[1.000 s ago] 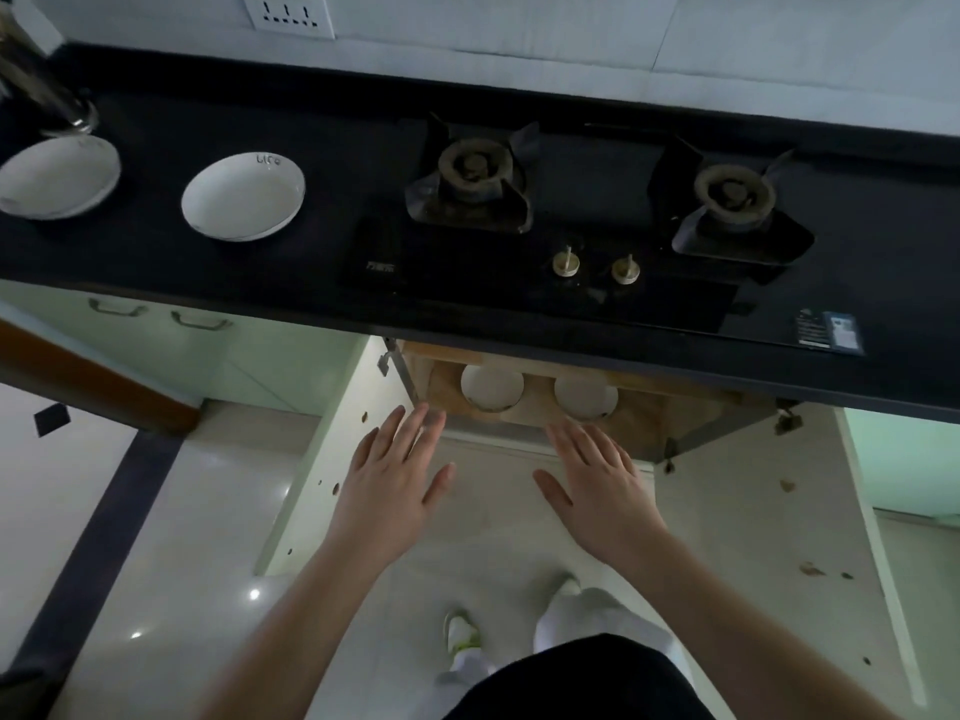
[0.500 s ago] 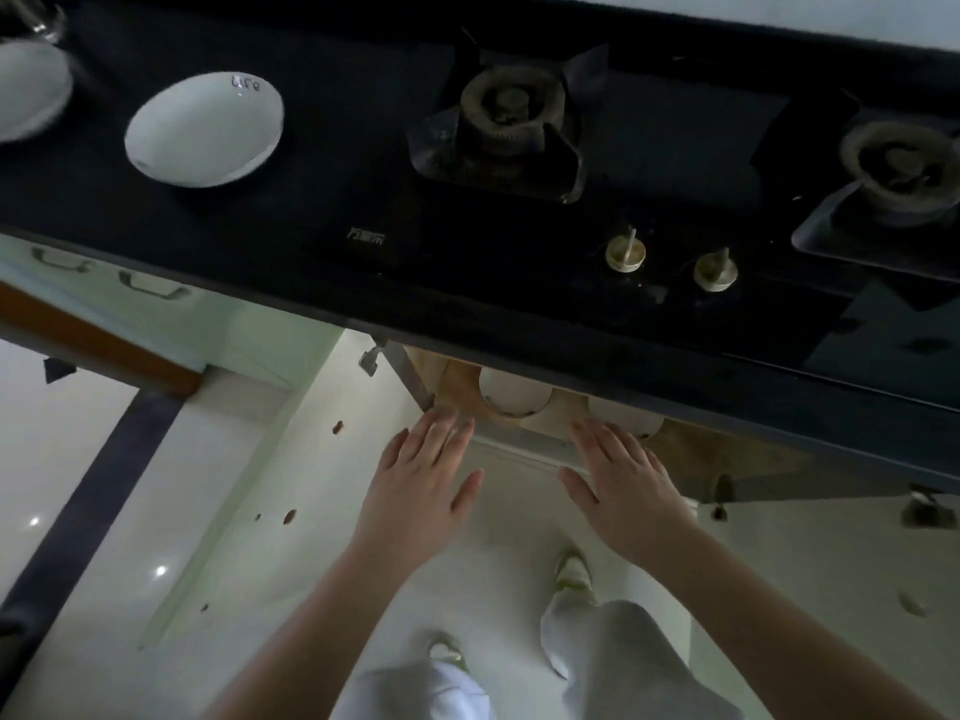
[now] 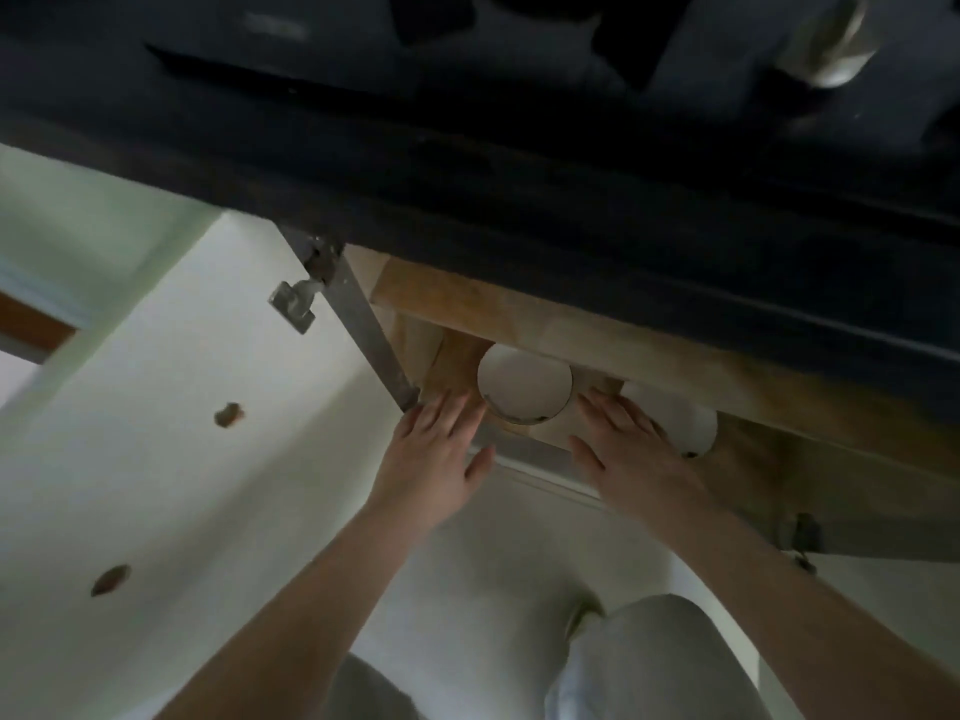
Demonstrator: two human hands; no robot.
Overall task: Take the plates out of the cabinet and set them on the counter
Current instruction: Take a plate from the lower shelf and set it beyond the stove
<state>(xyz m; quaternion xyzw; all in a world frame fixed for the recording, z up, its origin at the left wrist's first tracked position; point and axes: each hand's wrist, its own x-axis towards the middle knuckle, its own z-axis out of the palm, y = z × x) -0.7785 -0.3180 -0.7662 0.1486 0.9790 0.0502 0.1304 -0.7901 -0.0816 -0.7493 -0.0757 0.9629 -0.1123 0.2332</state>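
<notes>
Reaching with both hands flat-fingered, left hand [image 3: 434, 456] beside upward-facing left plate [image 3: 523, 388], right hand [image 3: 631, 456] overlapping right plate [image 3: 681, 419]

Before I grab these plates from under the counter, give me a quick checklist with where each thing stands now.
1. Cabinet door swung open: ok.
2. Left plate in view, nothing on it: ok.
3. Left hand open, empty, just left of that plate: ok.
4. Right hand open, empty, over the right plate: ok.
5. Right plate fully visible: not ok, the hand and the counter edge cover part.
6. Free landing spot on the counter: cannot tell, its top is blurred and mostly out of frame.
</notes>
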